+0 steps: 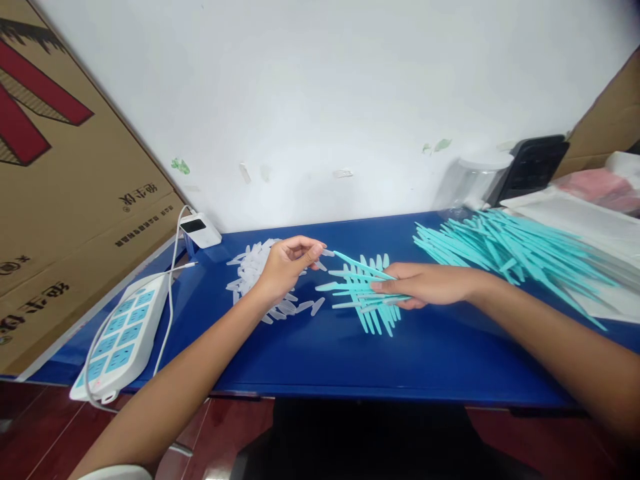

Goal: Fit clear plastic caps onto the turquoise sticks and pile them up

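In the head view, my left hand (290, 263) is closed to a pinch, thumb against fingertips, with a small clear sleeve (327, 253) poking out at the tips. My right hand (420, 283) is wrapped around a fan of teal sticks (345, 287), their ends pointing towards my left. One stick (345, 257) reaches across to the sleeve; whether its tip is inside already, I can't tell.

Below the fan, more teal sticks (375, 325) lie crosswise on the blue table (300, 360). The heap of clear sleeves (250, 277) sits beside and partly behind my left hand, and a bigger pile of loose sticks (500, 240) spreads beyond my right forearm.

I judge the step in hand to be fitting sleeve to stick; the move calls for lining up both ends and pushing gently, without loosening the fan.
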Motion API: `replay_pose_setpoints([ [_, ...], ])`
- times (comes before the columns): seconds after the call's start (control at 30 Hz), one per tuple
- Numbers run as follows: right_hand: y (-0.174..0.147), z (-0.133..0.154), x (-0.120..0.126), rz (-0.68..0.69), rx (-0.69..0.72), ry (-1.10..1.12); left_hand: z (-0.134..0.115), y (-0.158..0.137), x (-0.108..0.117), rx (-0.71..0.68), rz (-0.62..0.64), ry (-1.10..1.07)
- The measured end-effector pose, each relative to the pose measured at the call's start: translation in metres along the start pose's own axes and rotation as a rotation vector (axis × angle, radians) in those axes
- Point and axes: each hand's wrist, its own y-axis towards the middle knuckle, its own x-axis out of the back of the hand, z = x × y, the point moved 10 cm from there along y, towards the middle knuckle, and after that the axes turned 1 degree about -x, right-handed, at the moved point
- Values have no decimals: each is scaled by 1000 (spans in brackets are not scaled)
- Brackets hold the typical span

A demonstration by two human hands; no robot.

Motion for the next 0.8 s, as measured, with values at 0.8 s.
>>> replay_pose_setpoints([
  [0.8, 2, 0, -3, 83, 46, -43, -13, -1, 3, -119, 28, 170],
])
